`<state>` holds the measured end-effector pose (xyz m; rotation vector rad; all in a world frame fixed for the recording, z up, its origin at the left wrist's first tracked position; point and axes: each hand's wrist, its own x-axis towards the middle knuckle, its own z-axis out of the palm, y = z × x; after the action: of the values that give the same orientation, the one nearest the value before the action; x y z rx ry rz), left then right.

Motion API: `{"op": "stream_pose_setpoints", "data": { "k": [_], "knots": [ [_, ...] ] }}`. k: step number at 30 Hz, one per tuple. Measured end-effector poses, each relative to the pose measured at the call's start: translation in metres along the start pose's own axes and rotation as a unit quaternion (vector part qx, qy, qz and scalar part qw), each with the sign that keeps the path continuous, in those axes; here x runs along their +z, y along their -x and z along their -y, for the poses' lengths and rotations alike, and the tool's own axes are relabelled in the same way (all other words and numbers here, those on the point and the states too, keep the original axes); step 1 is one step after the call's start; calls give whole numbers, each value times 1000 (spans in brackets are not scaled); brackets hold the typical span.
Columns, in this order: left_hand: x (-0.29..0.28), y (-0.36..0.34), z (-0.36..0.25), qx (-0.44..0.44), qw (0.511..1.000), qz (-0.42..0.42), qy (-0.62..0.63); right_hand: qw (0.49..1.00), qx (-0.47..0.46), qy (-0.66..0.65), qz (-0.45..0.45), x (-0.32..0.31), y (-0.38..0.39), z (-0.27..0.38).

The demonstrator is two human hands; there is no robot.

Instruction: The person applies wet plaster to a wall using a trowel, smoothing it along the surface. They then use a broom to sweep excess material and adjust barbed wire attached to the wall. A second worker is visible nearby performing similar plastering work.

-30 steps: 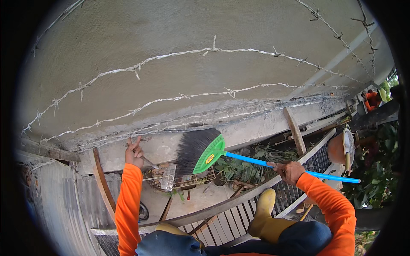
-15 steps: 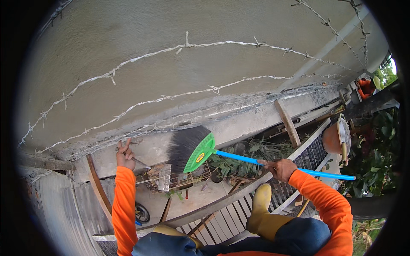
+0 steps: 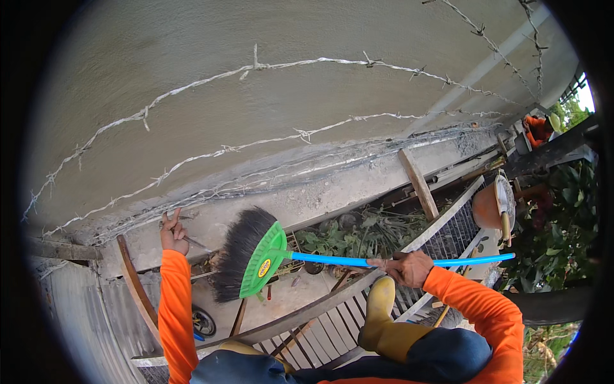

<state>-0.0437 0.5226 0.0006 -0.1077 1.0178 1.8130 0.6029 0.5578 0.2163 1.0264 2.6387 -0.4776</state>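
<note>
My right hand (image 3: 410, 269) is closed round the blue handle (image 3: 326, 259) of a broom with a green head (image 3: 263, 259) and black bristles, which hangs tilted below the concrete ledge's (image 3: 320, 198) edge. My left hand (image 3: 174, 235), at the ledge near the lowest strands of barbed wire, has a thin metal tool (image 3: 199, 244) in its grip, with some fingers stretched upward; the tool's exact kind is unclear. Two higher strands of barbed wire (image 3: 300, 133) run across the grey wall (image 3: 268, 96). My yellow boots (image 3: 380, 307) are over slats.
A slatted wooden walkway (image 3: 313, 329) lies underfoot, with plants (image 3: 348, 230) and a wheel (image 3: 203, 322) below. Upright boards (image 3: 417, 182) lean at the ledge. An orange bucket (image 3: 486, 208) with a tool on it is at right, and a person in orange (image 3: 537, 130) is farther back.
The broom head has swung left and down with my right hand, which moved slightly left. My left hand has shifted left along the ledge. The view has shifted a little.
</note>
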Motion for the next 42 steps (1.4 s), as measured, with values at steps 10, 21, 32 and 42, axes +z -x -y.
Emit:
{"op": "stream_pose_setpoints", "data": {
  "k": [10,21,32,42],
  "knots": [
    [-8,-2,2,7,1000,-4,-2,979,199,3,-43,-51,81,-73],
    [-11,-12,8,22,999,-21,-15,988,145,-38,-22,-4,9,-48],
    [-19,-22,10,30,998,-44,-43,974,205,-71,-61,-79,121,-70],
    [-24,-36,11,41,997,-35,-52,958,259,-119,-4,6,27,-84]
  ]
}}
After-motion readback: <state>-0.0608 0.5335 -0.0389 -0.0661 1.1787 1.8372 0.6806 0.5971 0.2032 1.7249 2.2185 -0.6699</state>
